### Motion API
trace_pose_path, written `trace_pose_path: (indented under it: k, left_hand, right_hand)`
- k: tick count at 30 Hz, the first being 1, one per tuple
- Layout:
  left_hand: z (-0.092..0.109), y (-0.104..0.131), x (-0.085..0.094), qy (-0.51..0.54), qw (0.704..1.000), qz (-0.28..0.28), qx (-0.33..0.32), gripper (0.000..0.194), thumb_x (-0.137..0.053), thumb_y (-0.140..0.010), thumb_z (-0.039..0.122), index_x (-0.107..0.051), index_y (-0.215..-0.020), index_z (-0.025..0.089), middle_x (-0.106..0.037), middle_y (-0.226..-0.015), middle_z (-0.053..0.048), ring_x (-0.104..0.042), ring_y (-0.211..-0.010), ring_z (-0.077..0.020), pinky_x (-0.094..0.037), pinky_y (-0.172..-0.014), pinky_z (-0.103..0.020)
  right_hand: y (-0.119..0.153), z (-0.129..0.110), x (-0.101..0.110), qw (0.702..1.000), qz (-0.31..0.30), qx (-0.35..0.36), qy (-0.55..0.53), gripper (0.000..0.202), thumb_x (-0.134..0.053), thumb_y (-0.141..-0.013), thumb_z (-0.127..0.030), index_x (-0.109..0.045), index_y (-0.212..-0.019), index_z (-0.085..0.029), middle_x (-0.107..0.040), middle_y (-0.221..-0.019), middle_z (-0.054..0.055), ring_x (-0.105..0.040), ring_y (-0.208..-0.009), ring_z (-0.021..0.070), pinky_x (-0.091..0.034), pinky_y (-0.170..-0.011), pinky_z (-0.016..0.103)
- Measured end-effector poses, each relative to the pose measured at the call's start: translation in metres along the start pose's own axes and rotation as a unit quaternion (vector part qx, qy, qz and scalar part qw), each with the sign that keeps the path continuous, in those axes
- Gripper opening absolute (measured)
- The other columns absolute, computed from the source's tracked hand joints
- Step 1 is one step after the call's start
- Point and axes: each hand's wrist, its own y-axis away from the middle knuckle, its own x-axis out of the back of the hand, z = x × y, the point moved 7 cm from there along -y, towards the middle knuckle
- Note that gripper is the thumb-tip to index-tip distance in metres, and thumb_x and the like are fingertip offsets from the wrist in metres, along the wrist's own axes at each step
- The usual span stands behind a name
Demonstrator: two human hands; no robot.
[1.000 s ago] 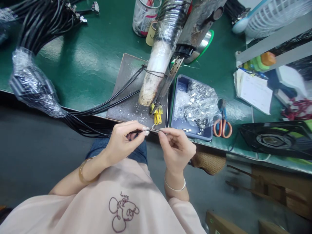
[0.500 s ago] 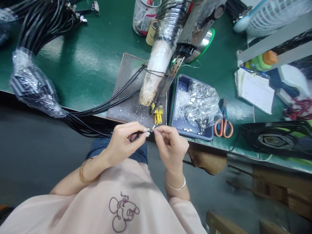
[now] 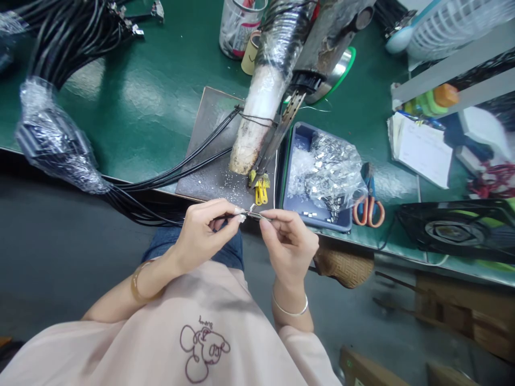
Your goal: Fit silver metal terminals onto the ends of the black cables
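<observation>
Thin cable (image 3: 251, 214) stretched between both hands just off the near edge of the bench (image 3: 153, 107), and the right hand (image 3: 292, 244) has just eased out rightward, so more of that length now shows! Thumb and forefinger pinch it on each side, the left hand (image 3: 207, 230) gripping the left part; the left forearm slants in from near left, the right reaches almost straight ahead, its other fingers loosely curled
</observation>
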Motion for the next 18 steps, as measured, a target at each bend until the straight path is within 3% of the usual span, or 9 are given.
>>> trace_pose_path:
  k: [6, 8, 11, 13, 15, 18]
  left_hand:
    - [0.002, 0.001, 0.001, -0.015, 1.000, 0.003, -0.024, 0.012, -0.064, -0.089, 0.011, -0.073, -0.083, 0.015, -0.062, -0.064, 0.002, -0.044, -0.052, -0.0081, -0.039, -0.050, -0.020]
    - [0.000, 0.004, -0.001, -0.022, 0.999, -0.024, -0.033, 0.012, -0.064, -0.089, 0.010, -0.073, -0.083, 0.015, -0.065, -0.064, 0.001, -0.046, -0.051, -0.0080, -0.040, -0.050, -0.020]
    - [-0.007, 0.014, -0.012, -0.039, 0.991, -0.120, -0.033, 0.012, -0.066, -0.088, 0.011, -0.076, -0.082, 0.016, -0.073, -0.069, -0.001, -0.061, -0.056, -0.0104, -0.047, -0.054, -0.021]
    - [-0.012, 0.019, -0.011, -0.043, 0.989, -0.134, -0.039, 0.009, -0.069, -0.089, 0.013, -0.077, -0.086, 0.016, -0.080, -0.081, -0.005, -0.072, -0.069, -0.0144, -0.055, -0.064, -0.023]
    - [-0.013, 0.018, 0.002, -0.050, 0.995, -0.071, -0.050, 0.007, -0.071, -0.090, 0.015, -0.077, -0.090, 0.015, -0.081, -0.087, -0.007, -0.075, -0.076, -0.0163, -0.059, -0.070, -0.025]
    - [-0.009, 0.006, 0.029, -0.119, 0.987, 0.056, -0.092, 0.009, -0.069, -0.092, 0.014, -0.076, -0.087, 0.015, -0.077, -0.079, -0.004, -0.069, -0.067, -0.0142, -0.055, -0.064, -0.025]
  right_hand:
    - [0.001, -0.001, 0.010, 0.997, 0.042, 0.045, 0.049, 0.005, -0.071, -0.091, -0.024, -0.075, -0.093, -0.025, -0.062, -0.062, -0.006, -0.051, -0.045, 0.0080, -0.040, -0.043, 0.021]
    - [0.005, -0.007, 0.028, 0.985, 0.124, 0.101, 0.072, 0.008, -0.072, -0.090, -0.023, -0.077, -0.094, -0.028, -0.066, -0.065, -0.004, -0.056, -0.048, 0.0107, -0.043, -0.044, 0.024]
    - [0.018, -0.025, 0.062, 0.932, 0.277, 0.216, 0.084, 0.014, -0.072, -0.090, -0.025, -0.080, -0.098, -0.033, -0.056, -0.055, -0.005, -0.048, -0.041, 0.0136, -0.040, -0.042, 0.030]
    - [0.019, -0.032, 0.080, 0.917, 0.316, 0.228, 0.084, 0.016, -0.068, -0.093, -0.029, -0.078, -0.103, -0.034, -0.051, -0.054, -0.005, -0.043, -0.037, 0.0138, -0.035, -0.041, 0.032]
    - [0.007, -0.026, 0.093, 0.942, 0.285, 0.145, 0.105, 0.018, -0.062, -0.096, -0.034, -0.074, -0.109, -0.031, -0.056, -0.062, -0.003, -0.051, -0.042, 0.0163, -0.035, -0.043, 0.033]
    - [-0.023, 0.000, 0.101, 0.972, 0.124, -0.021, 0.201, 0.023, -0.062, -0.095, -0.048, -0.069, -0.096, -0.026, -0.063, -0.065, 0.001, -0.062, -0.053, 0.0220, -0.046, -0.053, 0.036]
